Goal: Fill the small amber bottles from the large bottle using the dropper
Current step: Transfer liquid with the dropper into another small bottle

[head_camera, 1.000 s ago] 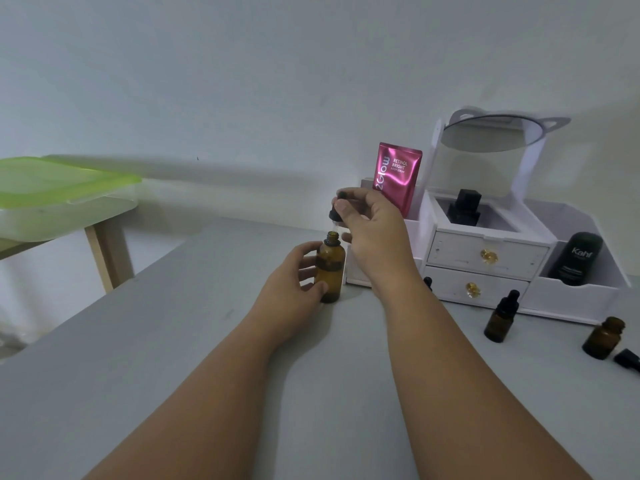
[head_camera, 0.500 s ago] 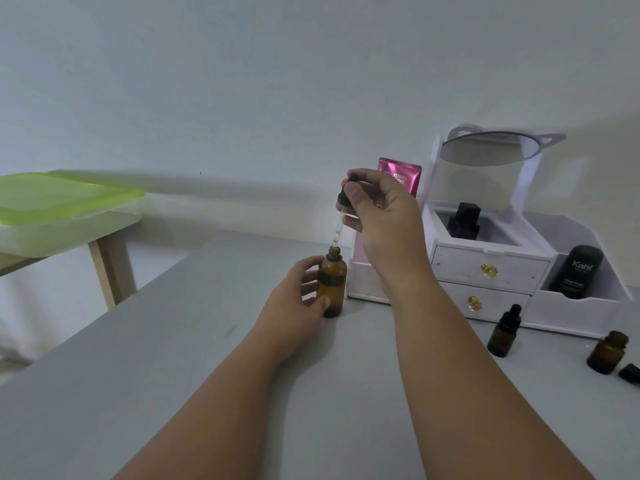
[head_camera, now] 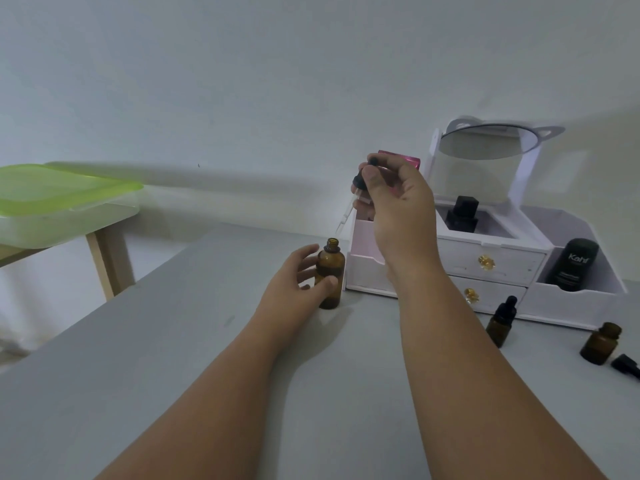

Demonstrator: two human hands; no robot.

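Left hand (head_camera: 298,282): fingers and thumb wrapped round the large amber glass bottle (head_camera: 330,275).
Large bottle: upright and uncapped on the grey bench (head_camera: 173,341), just beside the white drawer organiser (head_camera: 491,261).
Right hand (head_camera: 398,202): pinching the bulb of the black-topped glass dropper (head_camera: 357,187).
Dropper: tilted, with its tip above the bottle mouth and clear of it.
Small amber bottles: capped one (head_camera: 500,322) and open one (head_camera: 601,342) stand on the bench at right.

The dropper (head_camera: 357,184) is pinched by the right hand (head_camera: 398,206), raised at frame centre; the large bottle (head_camera: 331,263) is gripped by the left hand (head_camera: 294,285) below.
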